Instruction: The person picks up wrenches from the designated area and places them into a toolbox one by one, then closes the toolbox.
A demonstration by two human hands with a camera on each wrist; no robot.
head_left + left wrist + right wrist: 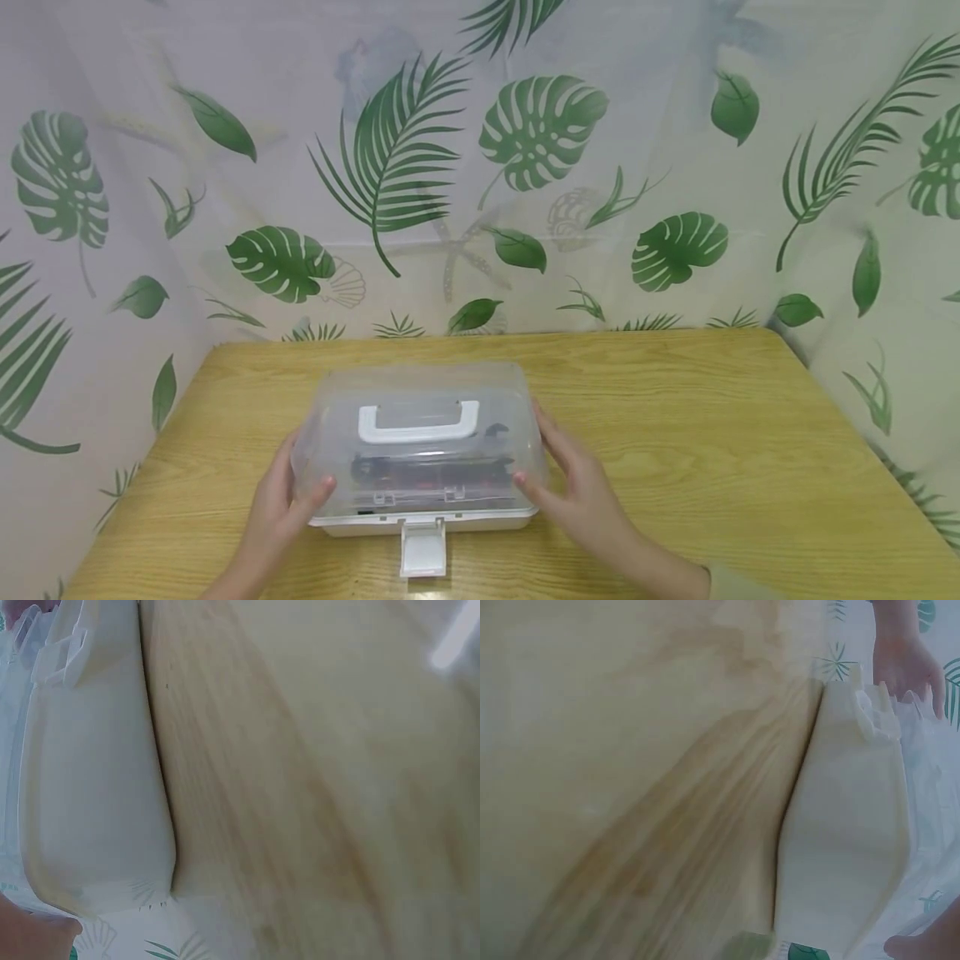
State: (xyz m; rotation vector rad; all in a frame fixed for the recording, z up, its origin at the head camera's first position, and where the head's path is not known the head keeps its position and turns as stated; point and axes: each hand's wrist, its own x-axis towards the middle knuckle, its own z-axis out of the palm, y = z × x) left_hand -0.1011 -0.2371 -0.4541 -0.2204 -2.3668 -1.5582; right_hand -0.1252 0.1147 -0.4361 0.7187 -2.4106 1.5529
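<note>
A plastic storage box (420,483) with a clear domed lid and a white base sits on the table, left of centre in the head view. Its white carry handle (418,433) lies on the lid, and the white front latch (423,550) hangs down, unfastened. Dark items (431,471) show blurrily through the lid; their kind is unclear. My left hand (281,500) grips the box's left end, thumb at the front. At the right end, my right hand (581,492) holds it the same way. Both hands' far fingers are partly hidden. The wrist views show the white base (97,780) close up.
The wood-grain table (712,433) extends to both sides of the box and behind it. A white cloth (570,275) printed with green leaves hangs behind the table and along its sides.
</note>
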